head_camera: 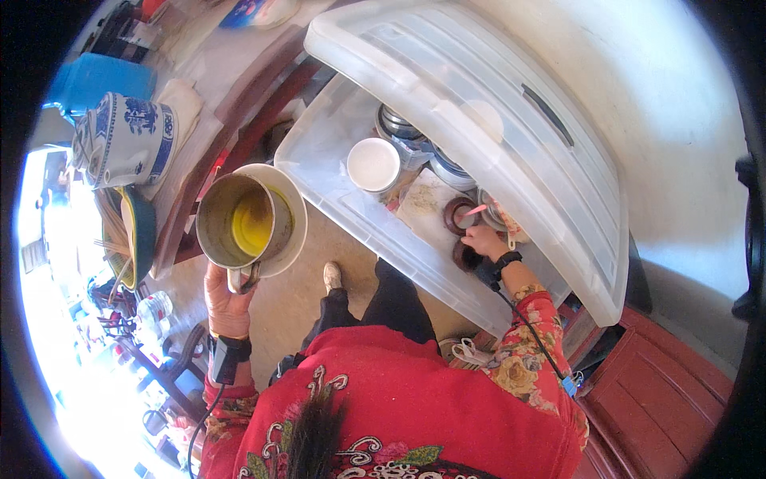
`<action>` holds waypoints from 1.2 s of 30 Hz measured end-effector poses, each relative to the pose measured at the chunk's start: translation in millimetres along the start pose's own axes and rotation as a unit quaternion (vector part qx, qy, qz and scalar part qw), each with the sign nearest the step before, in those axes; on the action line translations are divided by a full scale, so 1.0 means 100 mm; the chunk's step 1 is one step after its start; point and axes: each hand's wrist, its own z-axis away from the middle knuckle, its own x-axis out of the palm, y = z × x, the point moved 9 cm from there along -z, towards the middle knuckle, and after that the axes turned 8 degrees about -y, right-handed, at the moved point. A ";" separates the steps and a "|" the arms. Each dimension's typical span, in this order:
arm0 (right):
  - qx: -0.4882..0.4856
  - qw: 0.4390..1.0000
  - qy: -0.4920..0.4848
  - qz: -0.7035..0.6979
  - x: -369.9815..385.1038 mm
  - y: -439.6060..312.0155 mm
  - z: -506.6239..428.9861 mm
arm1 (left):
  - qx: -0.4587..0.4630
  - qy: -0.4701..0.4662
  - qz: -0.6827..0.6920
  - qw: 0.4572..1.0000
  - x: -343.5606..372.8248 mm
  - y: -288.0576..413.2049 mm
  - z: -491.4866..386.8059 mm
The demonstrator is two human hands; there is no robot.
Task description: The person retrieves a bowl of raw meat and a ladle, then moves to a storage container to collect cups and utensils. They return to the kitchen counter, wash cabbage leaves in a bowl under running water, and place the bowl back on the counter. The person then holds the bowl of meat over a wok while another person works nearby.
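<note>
My left hand (229,302) holds a white bowl (299,239) from below, with a metal mug (236,221) resting in it. Yellow liquid shows inside the mug, and its handle points towards me. My right hand (483,240) reaches into a large translucent plastic bin (359,224) under its raised lid (473,78). Its fingers are at a small dark brown container; the exact grip is hard to see. Just beyond the fingers stands an open brown-rimmed jar (461,215) with a pink spoon (476,211) in it. A white bowl (373,164) and several round tins sit further left in the bin.
At the left, a wooden table (197,155) carries a blue-and-white ceramic pot (134,141) and a blue container (102,84). A basket with chopsticks (128,239) hangs near its edge. A red wooden cabinet (652,389) stands at lower right, beside the wall (670,197).
</note>
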 end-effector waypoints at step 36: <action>-0.119 0.966 -0.076 0.216 -2.03 -5.21 1.15 | 0.059 -0.020 0.359 0.931 -1.95 0.59 1.35</action>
